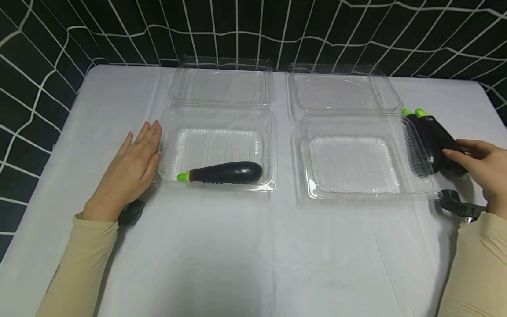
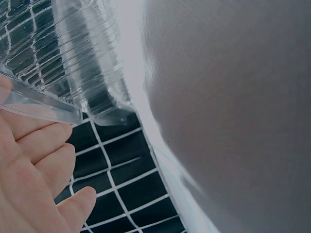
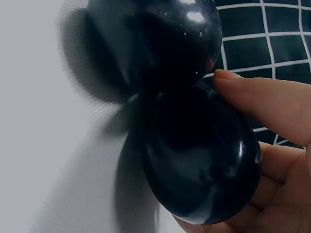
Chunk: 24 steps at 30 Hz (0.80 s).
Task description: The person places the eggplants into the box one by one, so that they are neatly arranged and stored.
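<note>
On the right, my right hand (image 1: 485,165) grips the thick dark end of an eggplant (image 1: 445,138) with a green tip. In the right wrist view the thumb lies along one side of this eggplant (image 3: 201,160) and fingers curl beneath it. A second eggplant (image 1: 423,138) lies against it, beside the right clear plastic clamshell box (image 1: 352,163). My left hand (image 1: 128,169), fingers extended, rests against the left side of another clamshell box (image 1: 215,143). Inside that box, near its front wall, one eggplant (image 1: 227,172) lies sideways, green tip to the left.
Both boxes have their clear lids (image 1: 223,86) folded back toward the far edge of the white-covered table (image 1: 237,246). Behind the table hangs dark cloth with a white grid (image 1: 245,26). The right box's lid (image 1: 332,92) stands beside the left one's.
</note>
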Motion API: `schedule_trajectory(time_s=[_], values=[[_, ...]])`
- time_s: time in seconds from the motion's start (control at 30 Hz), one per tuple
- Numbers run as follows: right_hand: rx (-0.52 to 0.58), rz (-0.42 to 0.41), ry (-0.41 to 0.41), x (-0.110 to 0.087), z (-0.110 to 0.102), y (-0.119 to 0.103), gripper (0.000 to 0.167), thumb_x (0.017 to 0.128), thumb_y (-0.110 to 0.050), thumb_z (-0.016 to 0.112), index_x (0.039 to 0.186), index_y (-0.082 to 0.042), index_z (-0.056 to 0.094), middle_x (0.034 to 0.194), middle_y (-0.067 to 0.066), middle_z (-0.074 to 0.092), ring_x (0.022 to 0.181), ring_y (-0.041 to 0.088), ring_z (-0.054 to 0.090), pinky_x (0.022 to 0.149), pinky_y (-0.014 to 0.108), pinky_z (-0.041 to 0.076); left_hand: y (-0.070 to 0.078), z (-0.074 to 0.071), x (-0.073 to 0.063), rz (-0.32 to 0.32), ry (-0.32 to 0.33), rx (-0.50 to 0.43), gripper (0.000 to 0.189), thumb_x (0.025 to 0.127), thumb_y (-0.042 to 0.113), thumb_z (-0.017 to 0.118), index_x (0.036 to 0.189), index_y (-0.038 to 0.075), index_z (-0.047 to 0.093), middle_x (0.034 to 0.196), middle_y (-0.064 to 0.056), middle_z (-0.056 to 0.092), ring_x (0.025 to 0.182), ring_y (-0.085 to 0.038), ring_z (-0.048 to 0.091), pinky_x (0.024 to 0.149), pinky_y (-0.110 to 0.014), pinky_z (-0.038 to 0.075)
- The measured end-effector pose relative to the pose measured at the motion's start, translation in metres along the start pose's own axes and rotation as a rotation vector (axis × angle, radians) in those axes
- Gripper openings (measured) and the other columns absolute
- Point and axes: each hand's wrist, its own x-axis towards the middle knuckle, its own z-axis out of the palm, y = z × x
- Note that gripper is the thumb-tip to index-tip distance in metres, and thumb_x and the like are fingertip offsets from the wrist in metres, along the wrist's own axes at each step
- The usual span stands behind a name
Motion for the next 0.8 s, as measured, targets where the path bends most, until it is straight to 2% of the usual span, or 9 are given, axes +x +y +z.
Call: schedule_trajectory(time_s=[0.07,0.2,0.27,0.37,0.5,0.63,0.7,0.8], values=[[0.039,-0.009,0.019,0.000,0.000,0.001,0.065,0.085,-0.039,0.068,0.141,-0.014,0.047,0.097,-0.028,0.049,0.079,-0.012,0.042,0.065,0.006,0.033,0.000,0.000,0.000,0.001,0.001,0.000,0.051,0.100,0.013,0.041,0.144,-0.008,0.026,0.150,-0.019,0.026,0.140,-0.029,0.021,0.115,-0.047,0.010],[0.097,-0.015,0.045,0.002,0.000,0.005,0.060,0.085,-0.033,0.069,0.139,-0.016,0.050,0.099,-0.025,0.050,0.083,-0.010,0.043,0.065,0.004,0.034,0.000,0.000,0.000,0.004,0.004,0.001,0.051,0.100,0.014,0.040,0.144,-0.007,0.026,0.150,-0.019,0.026,0.140,-0.029,0.021,0.114,-0.047,0.010],[0.107,-0.001,0.051,0.004,0.000,0.007,0.059,0.085,-0.032,0.069,0.139,-0.019,0.050,0.106,-0.023,0.050,0.085,-0.009,0.042,0.067,0.004,0.034,0.000,0.000,0.000,0.004,0.004,0.000,0.051,0.100,0.014,0.040,0.145,-0.007,0.026,0.150,-0.019,0.026,0.140,-0.029,0.021,0.114,-0.047,0.010],[0.138,0.007,0.071,0.005,-0.002,0.008,0.056,0.084,-0.030,0.070,0.137,-0.022,0.052,0.105,-0.024,0.050,0.086,-0.008,0.042,0.068,0.005,0.033,0.000,0.000,0.000,0.002,0.002,-0.003,0.051,0.100,0.014,0.040,0.145,-0.007,0.026,0.151,-0.018,0.026,0.140,-0.028,0.021,0.115,-0.046,0.010],[0.260,-0.037,0.099,0.003,-0.008,0.007,0.045,0.082,-0.019,0.073,0.125,-0.027,0.061,0.091,-0.028,0.053,0.084,-0.005,0.044,0.066,0.005,0.034,0.000,-0.001,0.000,0.002,0.001,-0.003,0.051,0.100,0.014,0.040,0.145,-0.007,0.026,0.151,-0.018,0.026,0.140,-0.028,0.021,0.115,-0.046,0.010],[0.365,-0.086,0.103,0.004,-0.012,0.006,0.040,0.080,-0.010,0.074,0.112,-0.031,0.066,0.086,-0.028,0.057,0.080,-0.005,0.048,0.064,0.003,0.036,0.000,-0.001,0.001,0.000,-0.005,-0.004,0.051,0.100,0.015,0.040,0.145,-0.007,0.025,0.151,-0.018,0.025,0.141,-0.028,0.020,0.115,-0.046,0.010],[0.382,-0.095,0.106,0.006,-0.013,0.006,0.041,0.079,-0.008,0.074,0.114,-0.029,0.067,0.086,-0.027,0.058,0.079,-0.005,0.049,0.063,0.002,0.037,0.000,0.000,0.000,-0.003,-0.009,-0.005,0.051,0.101,0.015,0.039,0.145,-0.007,0.025,0.151,-0.019,0.025,0.141,-0.028,0.020,0.115,-0.047,0.009],[0.322,-0.085,0.124,0.011,-0.015,0.012,0.047,0.081,-0.013,0.074,0.124,-0.026,0.063,0.094,-0.026,0.057,0.080,-0.008,0.049,0.064,0.003,0.036,0.000,0.000,0.001,-0.003,-0.012,-0.008,0.051,0.101,0.015,0.039,0.145,-0.007,0.025,0.151,-0.018,0.025,0.141,-0.028,0.019,0.114,-0.047,0.009]])
